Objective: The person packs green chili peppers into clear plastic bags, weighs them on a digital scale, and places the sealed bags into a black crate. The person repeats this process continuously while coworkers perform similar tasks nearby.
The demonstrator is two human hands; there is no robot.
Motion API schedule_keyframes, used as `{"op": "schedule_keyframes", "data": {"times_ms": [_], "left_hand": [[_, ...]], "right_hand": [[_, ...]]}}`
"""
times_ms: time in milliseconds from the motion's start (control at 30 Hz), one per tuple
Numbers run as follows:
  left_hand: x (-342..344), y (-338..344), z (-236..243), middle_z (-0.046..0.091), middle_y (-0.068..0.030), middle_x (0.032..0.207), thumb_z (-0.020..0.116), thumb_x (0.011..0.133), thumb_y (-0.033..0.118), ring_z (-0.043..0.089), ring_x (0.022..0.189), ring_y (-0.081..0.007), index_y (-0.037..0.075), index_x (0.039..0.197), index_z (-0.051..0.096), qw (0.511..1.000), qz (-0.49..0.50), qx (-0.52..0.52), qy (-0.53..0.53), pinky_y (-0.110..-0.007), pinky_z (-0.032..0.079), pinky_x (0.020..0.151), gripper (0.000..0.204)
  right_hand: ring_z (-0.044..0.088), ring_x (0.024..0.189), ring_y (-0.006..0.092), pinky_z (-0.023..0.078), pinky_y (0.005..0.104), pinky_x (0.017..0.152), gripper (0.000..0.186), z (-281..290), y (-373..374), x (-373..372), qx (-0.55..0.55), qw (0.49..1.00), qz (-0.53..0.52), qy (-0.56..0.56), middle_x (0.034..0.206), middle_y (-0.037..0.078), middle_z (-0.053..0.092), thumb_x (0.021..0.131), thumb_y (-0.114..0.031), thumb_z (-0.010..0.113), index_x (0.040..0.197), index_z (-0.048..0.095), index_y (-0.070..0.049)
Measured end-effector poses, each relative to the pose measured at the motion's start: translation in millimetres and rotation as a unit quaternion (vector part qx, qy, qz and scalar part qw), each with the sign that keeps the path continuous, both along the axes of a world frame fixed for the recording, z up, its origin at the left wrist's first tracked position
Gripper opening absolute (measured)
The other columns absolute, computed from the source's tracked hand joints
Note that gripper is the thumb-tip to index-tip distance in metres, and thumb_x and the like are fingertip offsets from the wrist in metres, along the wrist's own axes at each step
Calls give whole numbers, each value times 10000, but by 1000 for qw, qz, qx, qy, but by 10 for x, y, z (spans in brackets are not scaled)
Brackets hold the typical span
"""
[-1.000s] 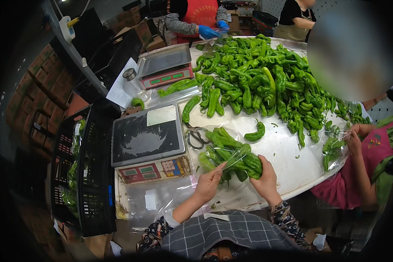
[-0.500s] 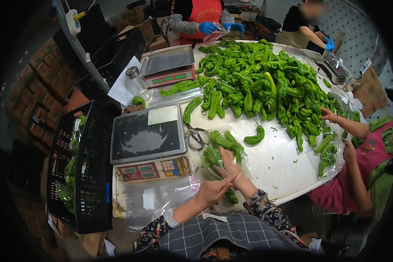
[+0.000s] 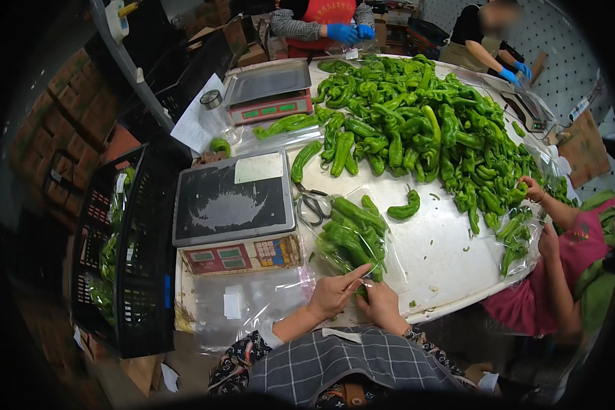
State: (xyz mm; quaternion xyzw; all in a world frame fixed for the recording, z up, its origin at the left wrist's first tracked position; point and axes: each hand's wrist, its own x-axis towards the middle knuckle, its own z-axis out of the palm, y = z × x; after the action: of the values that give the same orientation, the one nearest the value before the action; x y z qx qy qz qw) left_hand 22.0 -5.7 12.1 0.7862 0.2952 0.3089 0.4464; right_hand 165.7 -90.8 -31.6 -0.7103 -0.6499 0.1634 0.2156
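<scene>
A clear plastic bag of green peppers point(image 3: 348, 236) lies in front of me, right of the near scale point(image 3: 229, 191). My left hand point(image 3: 331, 294) pinches the bag's near edge, index finger stretched along it. My right hand point(image 3: 379, 304) is closed at the bag's mouth around a pepper's end, partly hidden by plastic. Black scissors point(image 3: 313, 205) lie beside the bag's far left corner. A loose pepper point(image 3: 406, 208) sits to its right. Flat empty bags with white labels point(image 3: 232, 301) lie below the scale.
A large pepper pile point(image 3: 424, 123) covers the back table point(image 3: 451, 273). A second scale point(image 3: 266, 85), paper point(image 3: 191, 133) and black crate point(image 3: 147, 273) stand left. Gloved co-workers point(image 3: 314, 17) point(image 3: 478, 48) work across the table; another co-worker point(image 3: 567, 260) at right handles peppers and a bag.
My right hand moved from gripping the peppers, through reaching into the bag, back down to its mouth. The peppers now sit farther inside; the right-hand co-worker reached toward the pile.
</scene>
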Motion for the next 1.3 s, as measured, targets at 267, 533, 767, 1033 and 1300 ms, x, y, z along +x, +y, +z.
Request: {"op": "schedule_keyframes", "data": {"times_ms": [267, 533, 767, 1033, 1300], "left_hand": [[-120, -30, -5, 624, -166, 869, 553, 852, 163, 633, 717, -296, 117, 1182, 548, 995, -56, 51, 69, -303, 492, 592, 333], [-195, -63, -85, 576, -165, 675, 550, 858, 162, 505, 488, -292, 163, 1186, 553, 999, 27, 36, 28, -293, 418, 488, 329], [-140, -72, -28, 603, -158, 721, 556, 853, 161, 566, 528, -280, 150, 1177, 561, 999, 4, 26, 41, -286, 443, 505, 325], [-175, -82, -51, 627, -163, 814, 560, 853, 167, 616, 622, -285, 148, 1186, 553, 996, -3, 52, 70, -292, 470, 545, 334], [-169, -43, 21, 630, -158, 878, 544, 864, 166, 633, 714, -290, 158, 1199, 541, 993, -17, 31, 111, -282, 480, 607, 335]], "right_hand": [[574, 735, 330, 467, 372, 676, 334, 126, 394, -70, 53, 979, -27, 194, 870, 145, 605, 736, -161, 613, 1051, 581, -52], [502, 963, 325, 441, 385, 768, 489, 180, 235, 83, 175, 980, -87, -39, 1123, 155, 466, 698, -61, 591, 1176, 497, -94], [514, 968, 338, 457, 387, 777, 582, 10, 157, 157, 160, 980, -94, 77, 1110, 157, 484, 703, -50, 582, 1264, 445, -130], [541, 888, 310, 449, 366, 744, 363, 525, 568, 110, 205, 976, -77, 16, 1071, 95, 554, 711, -57, 619, 1069, 588, -109], [501, 941, 304, 409, 400, 782, 264, 278, 741, 79, 265, 963, -27, -40, 1087, 108, 542, 707, -73, 625, 970, 607, -81]]}}
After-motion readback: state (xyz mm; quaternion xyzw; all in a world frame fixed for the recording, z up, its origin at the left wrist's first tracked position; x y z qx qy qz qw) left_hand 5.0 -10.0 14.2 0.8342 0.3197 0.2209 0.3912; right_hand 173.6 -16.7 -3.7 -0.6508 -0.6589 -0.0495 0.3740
